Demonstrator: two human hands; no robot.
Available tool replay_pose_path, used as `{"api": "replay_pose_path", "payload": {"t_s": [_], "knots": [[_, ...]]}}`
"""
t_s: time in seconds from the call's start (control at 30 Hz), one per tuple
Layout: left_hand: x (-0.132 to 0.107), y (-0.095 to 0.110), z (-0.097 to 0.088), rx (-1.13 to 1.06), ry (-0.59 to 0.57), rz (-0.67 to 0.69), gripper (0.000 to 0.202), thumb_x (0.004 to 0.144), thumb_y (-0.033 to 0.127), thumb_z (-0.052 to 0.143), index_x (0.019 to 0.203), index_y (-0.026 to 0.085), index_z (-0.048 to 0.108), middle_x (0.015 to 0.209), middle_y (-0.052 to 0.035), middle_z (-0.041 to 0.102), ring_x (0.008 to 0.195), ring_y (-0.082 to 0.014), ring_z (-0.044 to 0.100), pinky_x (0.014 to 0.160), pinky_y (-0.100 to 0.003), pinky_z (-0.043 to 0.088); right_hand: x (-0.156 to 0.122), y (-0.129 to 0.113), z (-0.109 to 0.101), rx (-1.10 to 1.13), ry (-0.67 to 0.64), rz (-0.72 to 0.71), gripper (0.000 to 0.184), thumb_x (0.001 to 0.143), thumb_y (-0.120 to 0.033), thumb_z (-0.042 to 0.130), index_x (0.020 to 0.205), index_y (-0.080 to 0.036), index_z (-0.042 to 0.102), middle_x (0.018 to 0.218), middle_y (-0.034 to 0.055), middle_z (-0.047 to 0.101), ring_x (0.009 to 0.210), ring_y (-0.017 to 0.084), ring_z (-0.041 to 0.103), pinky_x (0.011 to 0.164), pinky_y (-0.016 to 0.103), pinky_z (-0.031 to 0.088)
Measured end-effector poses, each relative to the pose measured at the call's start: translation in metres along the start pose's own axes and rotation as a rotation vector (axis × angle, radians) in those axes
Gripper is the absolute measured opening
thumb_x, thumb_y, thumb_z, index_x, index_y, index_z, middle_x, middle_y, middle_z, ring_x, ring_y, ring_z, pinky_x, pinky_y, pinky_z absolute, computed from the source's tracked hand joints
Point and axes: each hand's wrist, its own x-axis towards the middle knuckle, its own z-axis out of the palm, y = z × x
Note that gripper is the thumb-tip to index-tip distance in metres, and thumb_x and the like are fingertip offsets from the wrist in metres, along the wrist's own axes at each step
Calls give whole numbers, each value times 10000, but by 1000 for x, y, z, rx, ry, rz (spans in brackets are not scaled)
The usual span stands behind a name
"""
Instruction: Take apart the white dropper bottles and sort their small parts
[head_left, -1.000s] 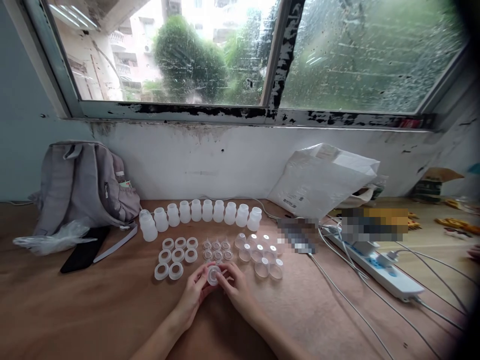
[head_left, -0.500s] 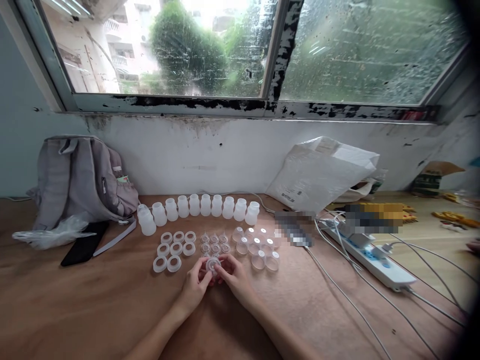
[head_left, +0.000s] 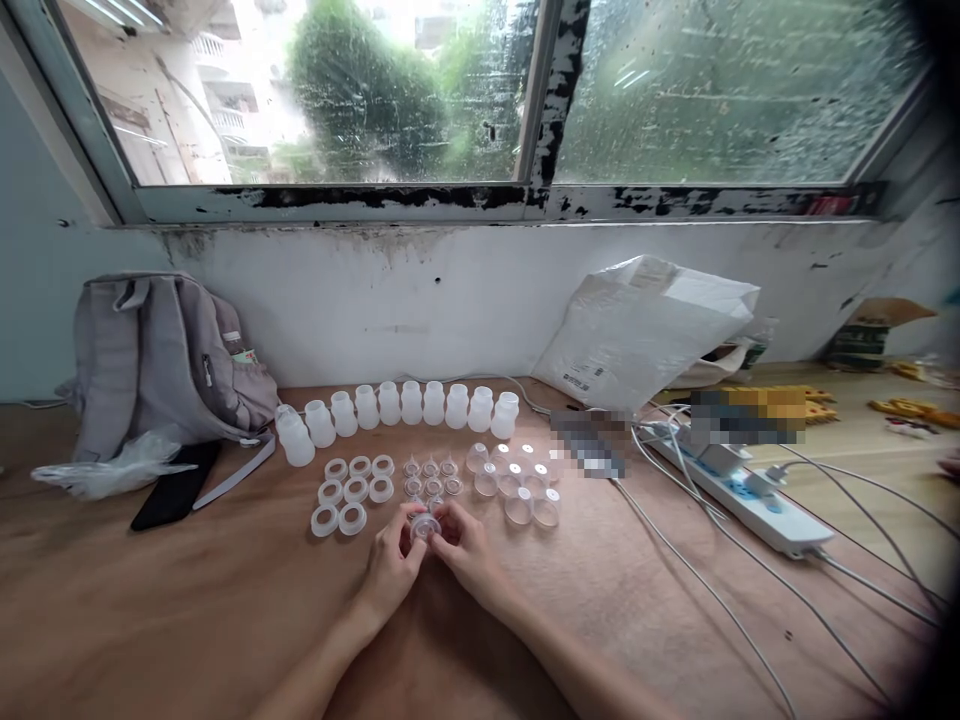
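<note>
One round piece (head_left: 425, 527) (seemingly translucent).

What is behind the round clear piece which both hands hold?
Behind the round clear piece, held by left hand and right hand, are clear bottle nipples in rows. The hands partly cover the nearest row; its count cannot be seen.

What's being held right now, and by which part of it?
A translucent bottle ring, held by its rim between the left grip and right grip.
</note>
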Motion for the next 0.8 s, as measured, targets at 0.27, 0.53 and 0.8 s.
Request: {"api": "replay_pose_path", "payload": {"t_s": [0.27, 0.53, 0.8], "knots": [[1, -4, -2, -23, -21, -11, 230, 674, 178, 537, 896, 215, 578, 721, 3, 594, 590, -136, 500, 603, -220, 377, -1, 0, -1, -14, -17, 17, 86, 726, -238, 530, 791, -182, 539, 603, -40, 520, 503, 88, 461, 457, 191, 388], [-2, 3, -3, -16, -77, -65, 256, 794, 388, 425, 906, 186, 535, 568, 15, 542, 419, -105, 455, 429, -207, 347, 0, -3, -2, 22, -36, 46, 223, 775, -387, 486, 780, -173, 550, 657, -6, 567, 482, 93, 485, 415, 199, 403], [-3, -4, 0, 47, -117, -34, 229, 816, 398, 376, 804, 186, 463, 576, 34, 534, 376, -89, 470, 374, -189, 344, -1, -3, -5, -88, -68, 30, 253, 793, -382, 464, 681, -160, 506, 534, -29, 505, 438, 83, 463, 421, 197, 366]]}}
